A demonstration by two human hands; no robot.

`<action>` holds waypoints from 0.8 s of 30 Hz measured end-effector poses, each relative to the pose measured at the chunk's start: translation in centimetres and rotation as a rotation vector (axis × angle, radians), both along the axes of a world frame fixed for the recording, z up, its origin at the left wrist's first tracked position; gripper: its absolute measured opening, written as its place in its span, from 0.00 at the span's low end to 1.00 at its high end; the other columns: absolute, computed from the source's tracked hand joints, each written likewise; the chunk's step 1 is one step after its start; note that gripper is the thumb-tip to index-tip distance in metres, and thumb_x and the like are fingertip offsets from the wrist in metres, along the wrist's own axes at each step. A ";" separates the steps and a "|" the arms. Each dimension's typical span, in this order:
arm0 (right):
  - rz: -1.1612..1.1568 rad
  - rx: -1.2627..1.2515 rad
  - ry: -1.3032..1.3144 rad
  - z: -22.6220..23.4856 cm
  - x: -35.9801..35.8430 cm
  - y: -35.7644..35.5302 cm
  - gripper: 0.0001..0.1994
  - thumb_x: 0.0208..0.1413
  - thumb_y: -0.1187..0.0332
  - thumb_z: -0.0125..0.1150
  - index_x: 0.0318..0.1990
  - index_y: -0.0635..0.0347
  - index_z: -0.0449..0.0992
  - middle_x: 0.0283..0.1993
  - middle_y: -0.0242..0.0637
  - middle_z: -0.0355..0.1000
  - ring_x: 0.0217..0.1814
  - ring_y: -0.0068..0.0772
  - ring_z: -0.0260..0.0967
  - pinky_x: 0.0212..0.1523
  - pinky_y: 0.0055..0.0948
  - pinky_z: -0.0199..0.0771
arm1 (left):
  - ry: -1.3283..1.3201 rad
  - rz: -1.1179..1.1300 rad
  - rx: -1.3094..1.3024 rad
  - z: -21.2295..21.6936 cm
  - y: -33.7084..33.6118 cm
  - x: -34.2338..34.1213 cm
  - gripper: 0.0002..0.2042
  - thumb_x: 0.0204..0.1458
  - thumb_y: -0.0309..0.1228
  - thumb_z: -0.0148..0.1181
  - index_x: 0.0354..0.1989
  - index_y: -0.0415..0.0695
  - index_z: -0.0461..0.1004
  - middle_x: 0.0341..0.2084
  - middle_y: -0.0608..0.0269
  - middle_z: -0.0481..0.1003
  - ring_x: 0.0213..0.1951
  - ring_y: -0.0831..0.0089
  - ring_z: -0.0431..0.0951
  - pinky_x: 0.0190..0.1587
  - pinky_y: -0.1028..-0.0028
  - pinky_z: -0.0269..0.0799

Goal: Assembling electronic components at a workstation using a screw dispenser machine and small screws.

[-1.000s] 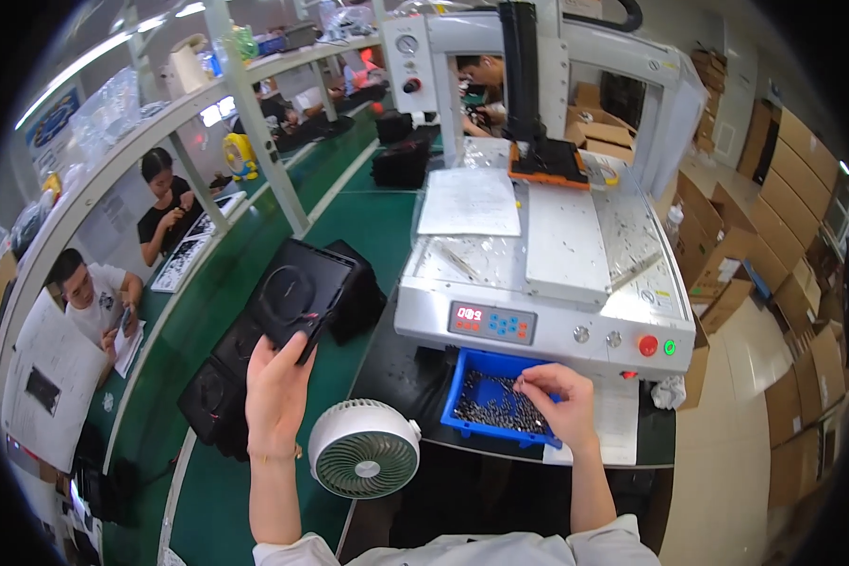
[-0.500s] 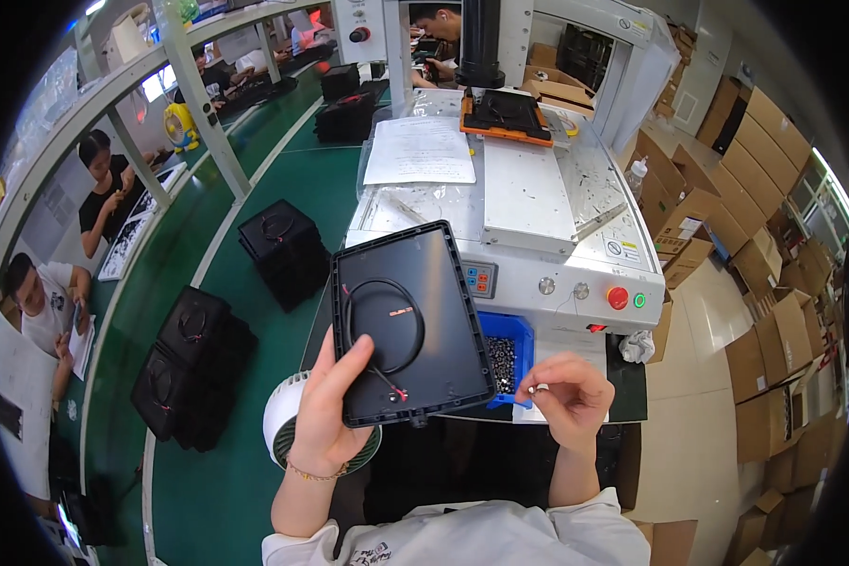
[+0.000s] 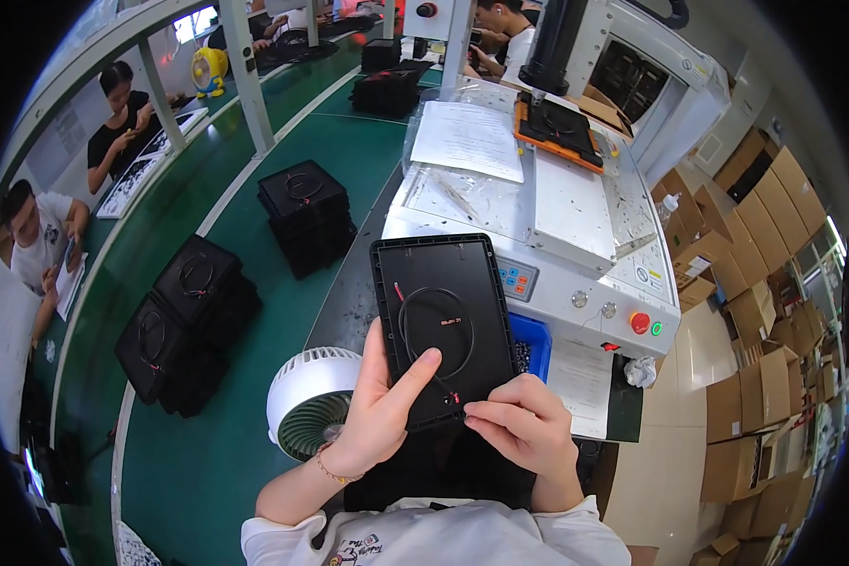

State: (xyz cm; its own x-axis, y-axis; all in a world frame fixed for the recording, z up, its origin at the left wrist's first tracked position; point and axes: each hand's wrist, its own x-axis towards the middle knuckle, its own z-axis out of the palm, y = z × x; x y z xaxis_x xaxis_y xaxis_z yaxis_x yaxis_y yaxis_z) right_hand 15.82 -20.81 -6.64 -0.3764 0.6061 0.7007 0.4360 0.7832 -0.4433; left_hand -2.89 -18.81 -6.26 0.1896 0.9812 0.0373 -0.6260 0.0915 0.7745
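A flat black rectangular plastic panel (image 3: 441, 311) with a thin wire loop and red wire ends on its face is held upright in front of me. My left hand (image 3: 379, 406) grips its lower left edge, thumb lying across the face. My right hand (image 3: 525, 426) pinches at the panel's bottom right corner, next to the red wire end. Whether a small part sits between those fingers cannot be told. A blue bin (image 3: 530, 342) of small dark parts shows just behind the panel.
A white desk fan (image 3: 304, 411) stands at my left. Behind the panel is a white machine (image 3: 575, 255) with red and green buttons, papers and an orange fixture. Stacks of black panels (image 3: 307, 212) lie on the green conveyor (image 3: 255, 311). People sit at far left; cardboard boxes at right.
The panel has come from my far left to in front of me, closer and more upright. My right hand left the blue bin and now pinches at the panel's lower right corner.
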 end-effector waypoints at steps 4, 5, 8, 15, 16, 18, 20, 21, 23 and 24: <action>-0.054 0.057 -0.080 0.3 -0.2 0.1 0.14 0.39 0.72 0.75 0.37 0.58 0.81 0.32 0.29 0.70 0.28 0.28 0.65 0.28 0.27 0.62 | -0.007 0.037 0.007 -0.2 0.0 -0.1 0.24 0.62 0.22 0.52 0.65 0.41 0.54 0.56 0.60 0.67 0.56 0.77 0.68 0.57 0.74 0.67; -0.071 0.085 -0.120 0.4 -0.3 0.1 0.14 0.38 0.71 0.75 0.37 0.58 0.81 0.32 0.29 0.70 0.28 0.27 0.65 0.29 0.27 0.62 | 0.029 0.057 0.046 -0.4 0.0 -0.1 0.24 0.62 0.22 0.52 0.65 0.41 0.53 0.56 0.60 0.67 0.56 0.77 0.68 0.58 0.75 0.66; -0.097 0.098 -0.136 0.3 -0.3 0.1 0.15 0.37 0.71 0.76 0.37 0.57 0.82 0.33 0.28 0.70 0.29 0.27 0.66 0.31 0.27 0.62 | 0.067 0.074 0.088 -0.5 0.3 -0.2 0.24 0.62 0.23 0.52 0.66 0.40 0.53 0.56 0.60 0.67 0.56 0.77 0.67 0.58 0.75 0.65; -0.070 0.182 -0.115 -0.7 -0.2 0.6 0.15 0.36 0.71 0.76 0.36 0.56 0.81 0.35 0.28 0.71 0.33 0.27 0.68 0.33 0.27 0.64 | 0.081 0.102 0.093 -0.4 0.2 -0.1 0.24 0.62 0.23 0.52 0.65 0.39 0.53 0.56 0.60 0.67 0.55 0.77 0.67 0.58 0.75 0.65; -0.069 0.181 -0.115 -0.8 -0.3 0.6 0.15 0.36 0.71 0.76 0.36 0.56 0.81 0.35 0.28 0.71 0.33 0.27 0.68 0.33 0.27 0.64 | 0.082 0.102 0.092 -0.4 0.2 -0.2 0.24 0.62 0.23 0.52 0.65 0.39 0.53 0.56 0.60 0.67 0.55 0.77 0.67 0.58 0.75 0.65; -0.063 0.182 -0.141 -0.9 -0.4 0.7 0.15 0.36 0.71 0.76 0.36 0.56 0.81 0.36 0.29 0.71 0.34 0.28 0.68 0.35 0.28 0.64 | 0.076 0.099 0.090 -0.4 0.2 -0.2 0.23 0.62 0.24 0.52 0.64 0.39 0.54 0.56 0.60 0.67 0.55 0.77 0.68 0.58 0.75 0.65; -0.061 0.182 -0.129 -1.0 -0.5 0.8 0.16 0.36 0.72 0.76 0.37 0.56 0.81 0.36 0.29 0.71 0.34 0.28 0.68 0.35 0.27 0.64 | 0.075 0.111 0.086 -0.4 0.2 -0.3 0.23 0.62 0.23 0.52 0.64 0.39 0.54 0.55 0.60 0.67 0.54 0.77 0.68 0.57 0.75 0.66; -0.062 0.183 -0.119 -1.1 -0.5 0.9 0.16 0.36 0.73 0.76 0.37 0.57 0.81 0.36 0.29 0.71 0.33 0.28 0.68 0.35 0.27 0.64 | 0.072 0.119 0.085 -0.4 0.3 -0.3 0.23 0.62 0.23 0.52 0.64 0.39 0.55 0.55 0.60 0.67 0.54 0.77 0.69 0.56 0.75 0.67; -0.074 0.170 -0.085 -1.7 -0.3 0.8 0.17 0.36 0.70 0.77 0.38 0.57 0.81 0.36 0.29 0.71 0.35 0.30 0.67 0.37 0.29 0.65 | 0.054 0.106 0.064 -0.5 0.4 -0.4 0.22 0.61 0.22 0.52 0.63 0.39 0.55 0.55 0.60 0.68 0.53 0.77 0.69 0.55 0.75 0.68; -0.084 0.154 -0.048 -1.7 -0.4 0.8 0.19 0.35 0.68 0.78 0.39 0.57 0.81 0.36 0.30 0.71 0.36 0.31 0.67 0.39 0.30 0.65 | 0.038 0.095 0.042 -0.5 0.4 -0.4 0.22 0.61 0.22 0.52 0.63 0.40 0.55 0.54 0.60 0.68 0.53 0.77 0.70 0.54 0.75 0.69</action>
